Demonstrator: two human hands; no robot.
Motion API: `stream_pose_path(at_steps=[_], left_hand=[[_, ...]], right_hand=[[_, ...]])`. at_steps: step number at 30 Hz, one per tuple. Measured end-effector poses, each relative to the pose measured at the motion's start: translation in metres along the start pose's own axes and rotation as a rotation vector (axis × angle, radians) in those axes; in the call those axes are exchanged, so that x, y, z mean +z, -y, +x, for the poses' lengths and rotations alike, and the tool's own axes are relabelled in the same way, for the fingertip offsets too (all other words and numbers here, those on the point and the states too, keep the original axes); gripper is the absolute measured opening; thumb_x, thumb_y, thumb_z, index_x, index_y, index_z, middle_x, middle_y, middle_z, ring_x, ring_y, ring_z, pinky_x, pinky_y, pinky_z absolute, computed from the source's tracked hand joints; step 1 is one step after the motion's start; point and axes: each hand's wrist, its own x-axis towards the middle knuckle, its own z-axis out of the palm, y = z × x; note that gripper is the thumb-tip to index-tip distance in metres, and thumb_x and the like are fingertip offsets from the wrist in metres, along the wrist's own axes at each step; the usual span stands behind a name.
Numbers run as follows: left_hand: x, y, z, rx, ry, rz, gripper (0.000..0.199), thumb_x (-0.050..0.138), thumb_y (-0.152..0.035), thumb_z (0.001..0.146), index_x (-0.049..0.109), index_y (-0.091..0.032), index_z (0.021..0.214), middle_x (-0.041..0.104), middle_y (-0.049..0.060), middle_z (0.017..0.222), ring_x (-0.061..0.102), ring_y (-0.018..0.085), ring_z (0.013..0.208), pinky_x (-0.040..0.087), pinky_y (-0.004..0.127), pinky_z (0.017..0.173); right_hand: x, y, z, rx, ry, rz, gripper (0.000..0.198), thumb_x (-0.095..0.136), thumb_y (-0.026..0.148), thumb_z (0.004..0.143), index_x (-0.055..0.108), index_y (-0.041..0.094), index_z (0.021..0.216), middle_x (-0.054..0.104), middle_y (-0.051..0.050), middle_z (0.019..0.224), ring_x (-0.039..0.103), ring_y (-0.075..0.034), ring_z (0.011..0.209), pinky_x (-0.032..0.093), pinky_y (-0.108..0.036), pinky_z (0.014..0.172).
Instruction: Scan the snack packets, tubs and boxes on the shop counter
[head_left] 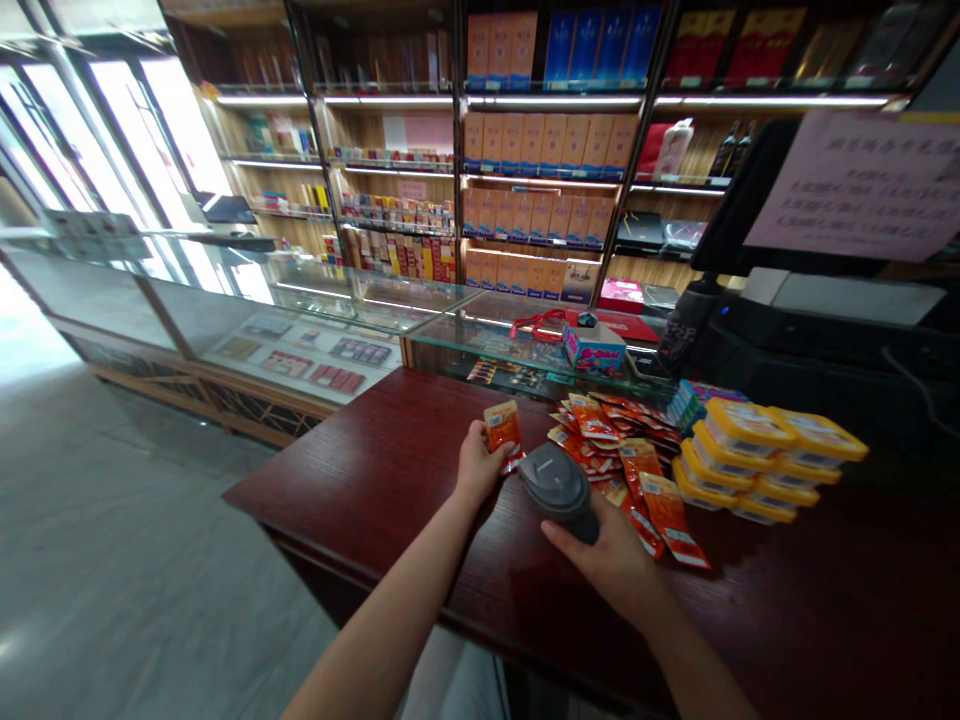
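My left hand (480, 462) is closed on a small orange snack packet (503, 428), held upright above the dark red wooden counter (375, 450). In my right hand (611, 550) is a grey handheld barcode scanner (556, 485), its head turned left toward the packet. The scanner and packet are close together; whether they touch I cannot tell. Just beyond the scanner lies a loose heap of similar orange packets (600, 425), several of them overlapping. Part of the heap is hidden behind the scanner and my right hand.
Yellow-lidded plastic boxes (750, 430) stand stacked right of the heap, below a monitor with a pink paper sign (862, 190). A small pink-and-blue box (594, 347) sits on the glass display case (480, 325) behind. Shelves of boxed goods (551, 140) line the back wall.
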Motion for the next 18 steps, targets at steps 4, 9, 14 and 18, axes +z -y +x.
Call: stream_pose_path(at_steps=[4,9,14,18], left_hand=[[-0.001,0.002,0.002,0.006,-0.014,-0.071,0.031,0.074,-0.025,0.063,0.054,-0.017,0.084,0.068,0.005,0.086,0.066,0.018,0.08,0.05,0.031,0.075],[-0.004,0.006,0.007,0.005,-0.028,-0.046,0.025,0.07,-0.032,0.067,0.059,-0.015,0.082,0.068,0.005,0.079,0.065,0.017,0.073,0.05,0.028,0.069],[-0.002,-0.007,0.009,-0.065,-0.047,-0.111,0.028,0.072,-0.034,0.063,0.063,-0.012,0.078,0.067,0.004,0.071,0.062,0.014,0.062,0.048,0.024,0.06],[0.018,-0.035,0.017,-0.243,0.003,-0.267,0.034,0.077,-0.036,0.059,0.063,-0.011,0.079,0.066,0.004,0.066,0.058,0.011,0.051,0.044,0.021,0.047]], right_hand=[[-0.006,-0.005,-0.01,-0.014,0.043,-0.54,0.03,0.062,0.039,0.079,0.063,0.021,0.103,0.071,-0.008,0.089,0.067,-0.028,0.084,0.047,-0.036,0.071],[-0.002,-0.027,-0.021,-0.087,0.052,-0.769,0.033,0.063,0.024,0.077,0.061,0.02,0.11,0.069,-0.008,0.093,0.065,-0.026,0.092,0.045,-0.035,0.078],[0.001,-0.038,-0.022,-0.108,0.008,-0.801,0.039,0.061,0.023,0.078,0.059,0.02,0.117,0.067,-0.007,0.095,0.063,-0.025,0.093,0.043,-0.035,0.081],[0.002,-0.04,-0.023,-0.125,-0.01,-0.781,0.036,0.062,0.02,0.077,0.06,0.021,0.114,0.067,-0.006,0.094,0.062,-0.025,0.091,0.043,-0.036,0.08]])
